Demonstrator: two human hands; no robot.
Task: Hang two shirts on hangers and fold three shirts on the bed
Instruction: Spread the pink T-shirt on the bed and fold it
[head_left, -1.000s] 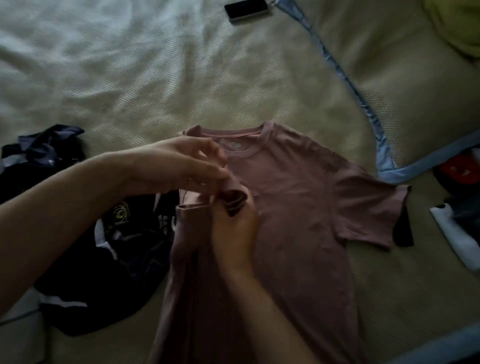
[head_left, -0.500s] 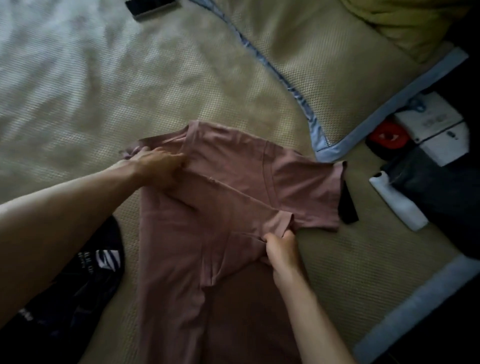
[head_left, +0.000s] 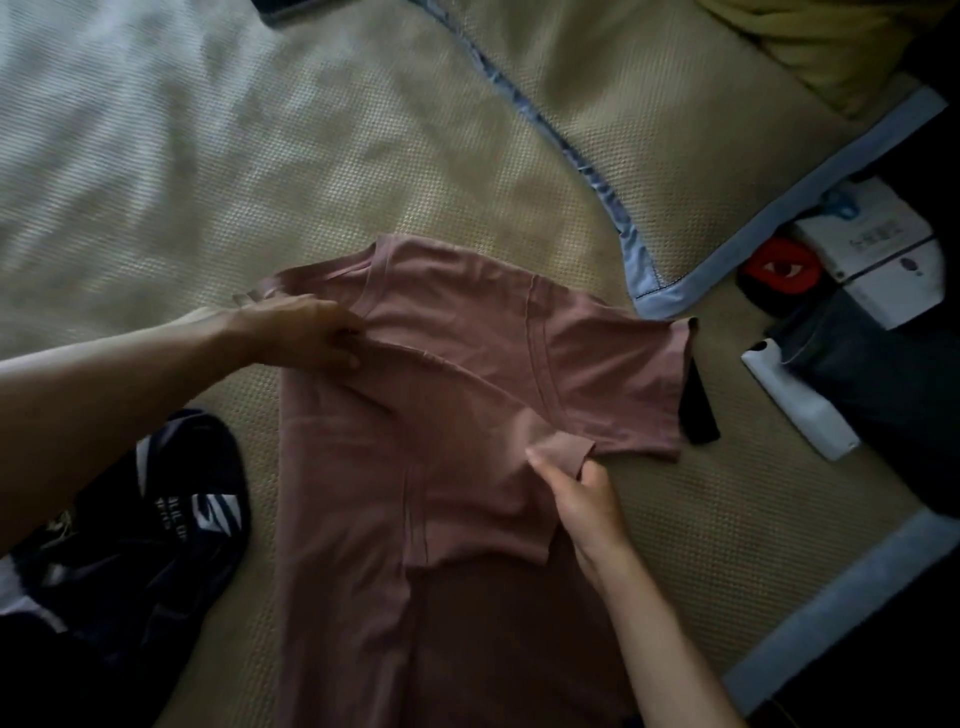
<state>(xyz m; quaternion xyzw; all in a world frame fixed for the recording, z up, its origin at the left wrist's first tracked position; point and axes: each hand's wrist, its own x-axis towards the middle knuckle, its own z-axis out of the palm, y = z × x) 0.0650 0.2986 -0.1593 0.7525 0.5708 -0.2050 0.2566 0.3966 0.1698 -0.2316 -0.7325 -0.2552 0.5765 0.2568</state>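
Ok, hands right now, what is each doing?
Left hand: grips the pink shirt near its collar.
Right hand: pinches the folded-over sleeve.

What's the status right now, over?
Left hand pinches the pink shirt near its collar. Right hand pinches the folded-over sleeve. Dark clothes lie beside, not blocking.

Open bedspread above and left; clutter crowds the right edge.

The bedspread (head_left: 171, 171) lies bare beyond the pink shirt (head_left: 363, 493), giving a hand free passage there. A dark garment heap (head_left: 145, 551) blocks the lower left, just beside the shirt. At right, white boxes (head_left: 872, 260), a red item (head_left: 779, 267) and a white flat object (head_left: 795, 400) hem the narrow strip.
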